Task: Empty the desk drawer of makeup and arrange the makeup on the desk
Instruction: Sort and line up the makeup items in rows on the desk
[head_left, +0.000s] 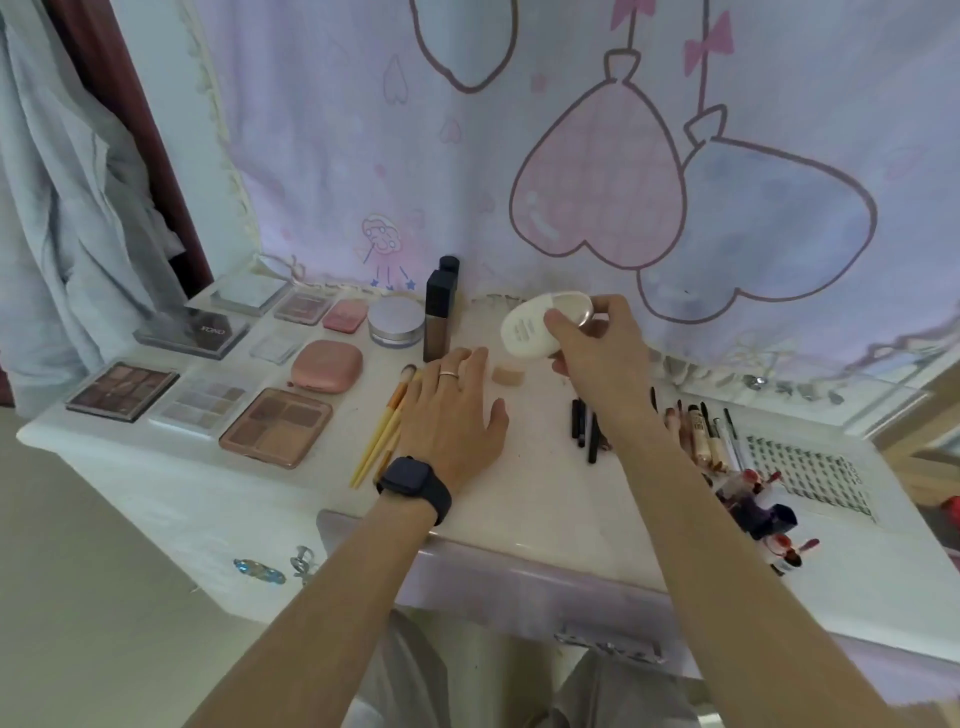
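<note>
My right hand (597, 348) grips a white oval compact (535, 325) above the back of the white desk (545, 499). My left hand (457, 410) lies flat on the desk with straight fingers, beside yellow-handled brushes (382, 431). A beige sponge (505, 375) sits just past its fingertips. Eyeshadow palettes (278, 426) and a pink compact (326, 366) are laid out on the left. A tall dark foundation bottle (440, 312) and a round powder jar (396, 321) stand at the back. Black pencils (584, 426) lie under my right forearm.
Concealer tubes and pens (706, 431), small lip bottles (763, 514) and a false-lash tray (810, 475) fill the desk's right side. The drawer front (467, 582) with a metal handle (608, 644) sits below the desk edge. A heart-print curtain (597, 197) hangs behind.
</note>
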